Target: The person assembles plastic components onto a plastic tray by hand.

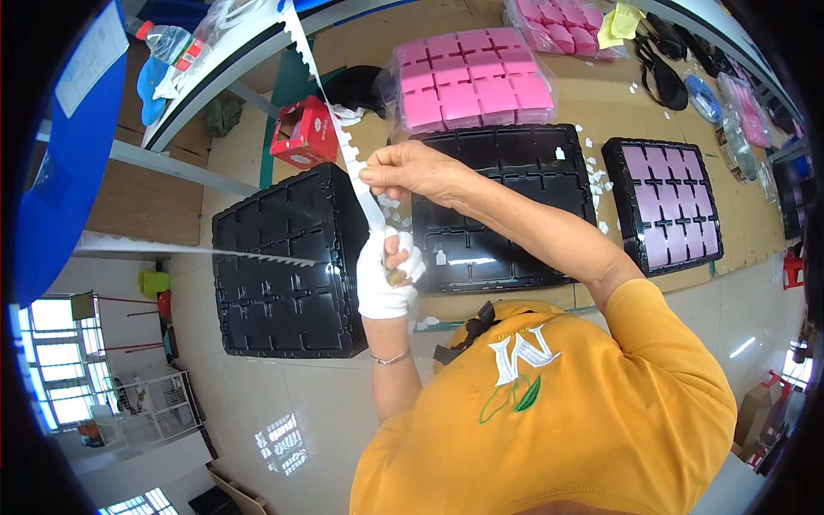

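Note:
My left hand (390, 273), in a white glove with some bare fingertips showing, is closed around the lower end of a long white sticker strip (346, 142) with a notched edge. My right hand (414, 173), bare, pinches the same strip a little higher up, thumb against fingers. From there the strip runs up toward the shelf at upper left. Below and right of my hands lies a black plastic tray (506, 202) with small white stickers on it. To their left is a stack of black trays (279, 275), with another thin notched strip (223, 251) stretching across it.
A black tray with purple pads (674, 193) lies at right. Bagged pink pads (476, 77) are behind the middle tray. A red box (305, 133) stands beyond the left stack. Small white scraps (596, 184) litter the brown tabletop. A metal-framed shelf (219, 73) holds a plastic bottle (176, 45).

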Available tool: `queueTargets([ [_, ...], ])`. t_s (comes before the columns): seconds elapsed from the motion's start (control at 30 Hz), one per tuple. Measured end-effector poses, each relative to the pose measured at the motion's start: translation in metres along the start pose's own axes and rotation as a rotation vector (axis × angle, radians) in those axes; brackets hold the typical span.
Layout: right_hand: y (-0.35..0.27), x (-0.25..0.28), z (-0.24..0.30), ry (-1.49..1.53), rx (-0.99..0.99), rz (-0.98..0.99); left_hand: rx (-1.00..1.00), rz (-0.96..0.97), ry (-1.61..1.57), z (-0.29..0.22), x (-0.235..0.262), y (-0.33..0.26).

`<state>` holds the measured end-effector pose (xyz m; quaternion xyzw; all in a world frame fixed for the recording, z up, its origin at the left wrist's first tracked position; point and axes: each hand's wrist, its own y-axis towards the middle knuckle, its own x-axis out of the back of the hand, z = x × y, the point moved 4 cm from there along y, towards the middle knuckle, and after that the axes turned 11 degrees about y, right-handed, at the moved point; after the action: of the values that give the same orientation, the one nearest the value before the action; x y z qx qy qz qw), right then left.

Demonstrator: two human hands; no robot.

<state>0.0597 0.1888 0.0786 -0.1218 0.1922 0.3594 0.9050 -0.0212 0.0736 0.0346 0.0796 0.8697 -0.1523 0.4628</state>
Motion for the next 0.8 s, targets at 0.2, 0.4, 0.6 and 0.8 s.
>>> queueTargets([
  [0.2,-0.018,0.015,0.008,-0.340,0.059,-0.178,-0.664,-0.766,1.468,-0.041,0.019,-0.014],
  [0.4,-0.086,0.080,0.036,-0.666,0.023,-0.059,-0.913,-1.181,2.440,-0.055,-0.021,-0.016],
  [0.6,-0.205,0.160,-0.013,-1.294,-0.307,0.166,-1.116,-0.791,2.188,-0.016,-0.047,-0.022],
  [0.8,-0.226,0.175,-0.059,-1.494,-0.067,0.110,-0.827,-0.491,2.099,0.035,-0.015,-0.007],
])
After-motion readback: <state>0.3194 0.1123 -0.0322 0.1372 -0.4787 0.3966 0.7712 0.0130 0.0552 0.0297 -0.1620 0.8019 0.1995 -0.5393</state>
